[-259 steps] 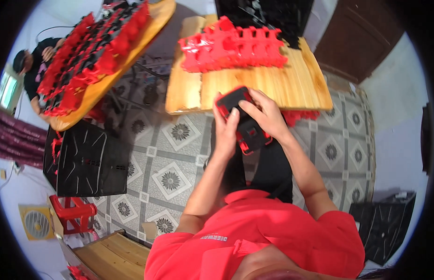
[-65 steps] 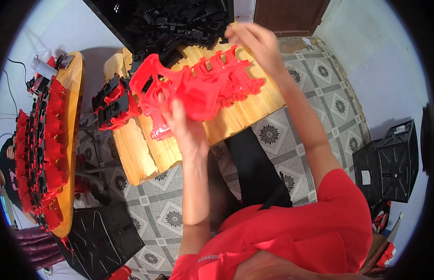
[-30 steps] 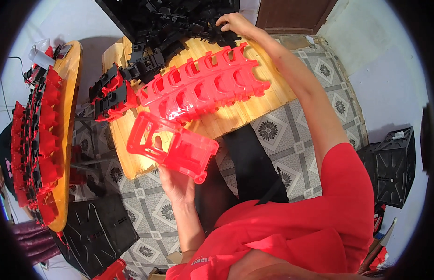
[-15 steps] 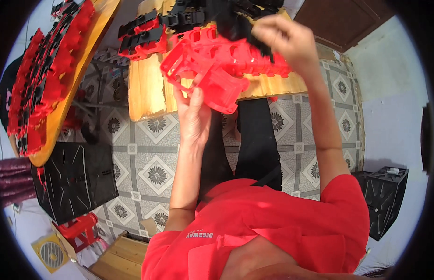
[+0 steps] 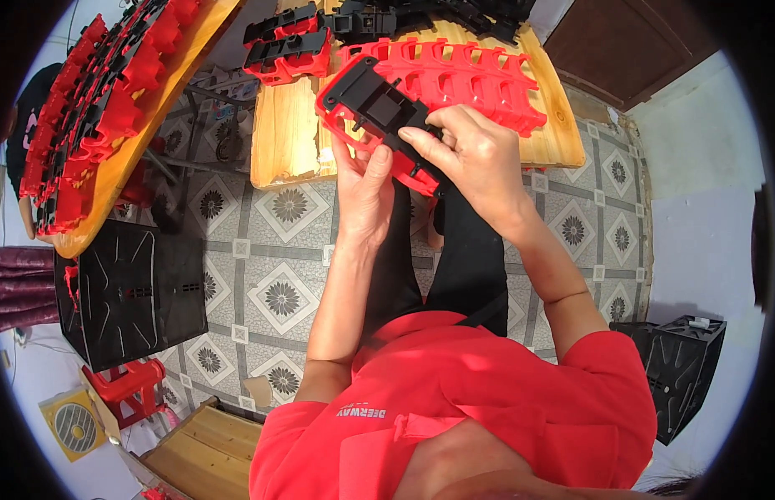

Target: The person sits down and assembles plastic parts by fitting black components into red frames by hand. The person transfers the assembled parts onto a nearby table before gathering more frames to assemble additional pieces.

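In front of me, above the near edge of the table, my left hand [image 5: 366, 187] supports a red plastic frame [image 5: 416, 178] from below, thumb along its side. A black plastic insert [image 5: 364, 87] lies over that frame, tilted with it, covering most of its inside. My right hand [image 5: 485, 162] grips the insert's near right end, fingers bent over its edge and thumb on top. Whether the insert is seated in the frame cannot be seen. Behind them, more red plastic frames [image 5: 454, 71] stand in rows on the wooden table [image 5: 287, 142].
Red-and-black assembled units [image 5: 291, 54] and loose black parts [image 5: 479, 17] lie farther back. At left, a second wooden table [image 5: 112, 187] carries rows of red-black units [image 5: 112, 100], with a person [image 5: 33, 125] beyond. Black crates [image 5: 137, 292], a red stool [image 5: 130, 387] and a wooden bench [image 5: 204, 454] stand around.
My right hand has come from the pile of black parts down to the red frame, bringing a black insert onto it. The view has shifted slightly.
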Available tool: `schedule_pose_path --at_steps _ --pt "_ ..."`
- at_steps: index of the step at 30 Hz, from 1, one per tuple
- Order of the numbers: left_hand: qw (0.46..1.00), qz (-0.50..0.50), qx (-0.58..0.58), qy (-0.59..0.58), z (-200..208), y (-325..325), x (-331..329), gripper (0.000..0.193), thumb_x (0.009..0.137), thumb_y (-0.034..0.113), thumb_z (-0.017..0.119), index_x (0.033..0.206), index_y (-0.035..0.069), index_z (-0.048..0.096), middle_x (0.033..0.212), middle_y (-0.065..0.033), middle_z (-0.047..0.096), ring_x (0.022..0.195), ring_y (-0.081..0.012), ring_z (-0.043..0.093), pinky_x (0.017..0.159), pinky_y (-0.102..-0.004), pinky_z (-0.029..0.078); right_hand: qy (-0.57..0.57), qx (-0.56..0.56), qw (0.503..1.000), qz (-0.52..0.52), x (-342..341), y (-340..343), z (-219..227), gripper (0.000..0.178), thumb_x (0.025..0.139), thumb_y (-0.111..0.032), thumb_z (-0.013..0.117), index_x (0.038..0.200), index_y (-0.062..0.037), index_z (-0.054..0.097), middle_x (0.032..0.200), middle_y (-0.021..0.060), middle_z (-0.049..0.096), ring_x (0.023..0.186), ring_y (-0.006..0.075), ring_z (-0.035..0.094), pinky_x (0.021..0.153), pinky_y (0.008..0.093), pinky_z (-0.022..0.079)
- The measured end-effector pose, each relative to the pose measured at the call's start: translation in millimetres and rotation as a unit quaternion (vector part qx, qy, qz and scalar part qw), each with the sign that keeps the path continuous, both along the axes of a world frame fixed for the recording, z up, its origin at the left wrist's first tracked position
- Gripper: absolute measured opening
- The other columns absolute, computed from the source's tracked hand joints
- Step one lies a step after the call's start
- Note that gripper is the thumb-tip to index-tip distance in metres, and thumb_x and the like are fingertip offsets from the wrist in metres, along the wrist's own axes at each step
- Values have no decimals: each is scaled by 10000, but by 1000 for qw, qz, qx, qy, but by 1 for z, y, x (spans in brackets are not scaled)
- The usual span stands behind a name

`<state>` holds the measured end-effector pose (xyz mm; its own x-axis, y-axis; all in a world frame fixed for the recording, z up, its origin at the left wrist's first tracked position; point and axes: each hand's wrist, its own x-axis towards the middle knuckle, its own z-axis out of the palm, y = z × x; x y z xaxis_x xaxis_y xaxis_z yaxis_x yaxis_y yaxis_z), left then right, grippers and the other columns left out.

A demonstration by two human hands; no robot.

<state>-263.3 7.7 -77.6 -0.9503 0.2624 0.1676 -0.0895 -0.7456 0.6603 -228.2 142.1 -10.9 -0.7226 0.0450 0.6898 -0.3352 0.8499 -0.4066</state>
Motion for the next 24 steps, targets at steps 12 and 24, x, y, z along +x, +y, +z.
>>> schedule_pose_path --at_steps 12,24 --pt "998 29 -47 20 -5 -5 -6 831 858 307 739 1490 208 208 1359 -29 449 1248 -212 470 1016 -418 435 -1 68 998 -9 10 -7 -6 252 755 -198 798 799 -11 634 706 79 612 524 189 599 472 310 471" --pt "996 77 -17 -40 8 -16 -12 692 916 107 615 1476 177 213 1330 -93 455 1169 -212 491 992 -413 422 -163 -148 974 58 -4 27 -8 484 779 -272 799 1159 -9 654 938 59 619 875 114 602 756 268 488"
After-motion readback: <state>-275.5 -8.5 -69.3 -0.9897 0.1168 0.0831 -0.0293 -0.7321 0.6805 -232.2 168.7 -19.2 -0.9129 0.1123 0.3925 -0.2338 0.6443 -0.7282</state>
